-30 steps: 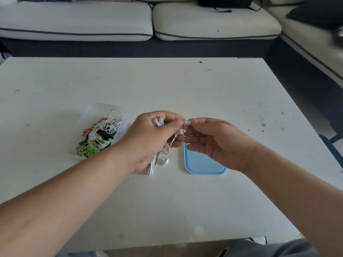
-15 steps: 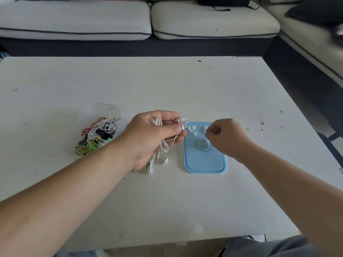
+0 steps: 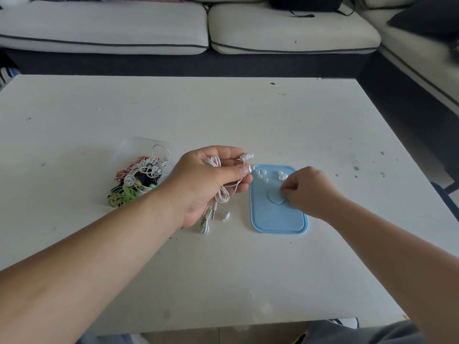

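Earphones [image 3: 221, 194] are hanging in a white bundle from your left hand [image 3: 206, 180], which is pinching the cable just behind one bud, over the table's [image 3: 223, 115] middle, nearer its near edge. Your right hand [image 3: 308, 189] is hovering, fingertips pinched, over the blue lid [image 3: 278, 219]; whether they are holding anything I cannot tell. Loose ear tips [image 3: 260, 173] are lying at the lid's far end. Dropping one from height risks it bouncing off, and the dangling cable could sweep others away. The tub of tangled cables [image 3: 139, 180] is sitting to the left.
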### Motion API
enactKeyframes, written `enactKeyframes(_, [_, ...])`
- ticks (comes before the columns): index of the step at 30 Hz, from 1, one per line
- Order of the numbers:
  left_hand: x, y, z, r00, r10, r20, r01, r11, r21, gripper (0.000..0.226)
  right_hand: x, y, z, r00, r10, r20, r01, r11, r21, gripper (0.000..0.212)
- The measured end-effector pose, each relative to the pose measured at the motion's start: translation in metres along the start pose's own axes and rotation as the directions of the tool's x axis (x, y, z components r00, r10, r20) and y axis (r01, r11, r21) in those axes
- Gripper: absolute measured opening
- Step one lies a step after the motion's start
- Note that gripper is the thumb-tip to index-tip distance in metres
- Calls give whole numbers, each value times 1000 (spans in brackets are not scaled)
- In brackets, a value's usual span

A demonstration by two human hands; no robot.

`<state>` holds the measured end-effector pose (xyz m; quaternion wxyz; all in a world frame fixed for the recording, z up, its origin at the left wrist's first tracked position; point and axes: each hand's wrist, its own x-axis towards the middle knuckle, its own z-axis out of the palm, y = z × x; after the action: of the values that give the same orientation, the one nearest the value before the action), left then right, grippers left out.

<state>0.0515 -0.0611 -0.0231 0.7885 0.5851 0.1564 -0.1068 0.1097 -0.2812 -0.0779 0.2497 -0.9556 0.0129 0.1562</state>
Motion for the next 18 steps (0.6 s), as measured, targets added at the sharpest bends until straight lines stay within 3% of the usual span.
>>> enactKeyframes(1, [1, 0, 0, 1000, 4, -4, -4, 1000, 5, 33, -2, -3, -2, 1000, 10, 2, -10, 998, 60, 15])
enactKeyframes(3, [1, -1, 0, 1000, 17, -11, -17, 999, 30, 33, -9, -13, -8, 998, 47, 48, -61, 931, 359, 7])
enactKeyframes(5, [1, -1, 0, 999, 33, -23, -32, 999, 41, 33, -19, -27, -15, 988, 6, 157, -114, 713, 692, 5])
enactKeyframes(6, [1, 0, 0, 999, 39, -30, -38, 998, 41, 34, -23, -32, -18, 979, -38, 201, -137, 610, 780, 9])
enactKeyframes(8, [0, 2, 1, 998, 52, -41, -50, 998, 47, 34, -29, -39, -21, 959, -112, 262, -179, 477, 860, 17])
enactKeyframes(12, [-1, 2, 1, 994, 94, -47, -91, 993, 74, 35, -31, -43, -23, 942, -158, 297, -232, 335, 913, 20])
enactKeyframes(18, [-1, 1, 3, 993, 115, -24, -112, 988, 107, 36, -31, -42, -24, 922, -231, 309, -226, 326, 918, 37])
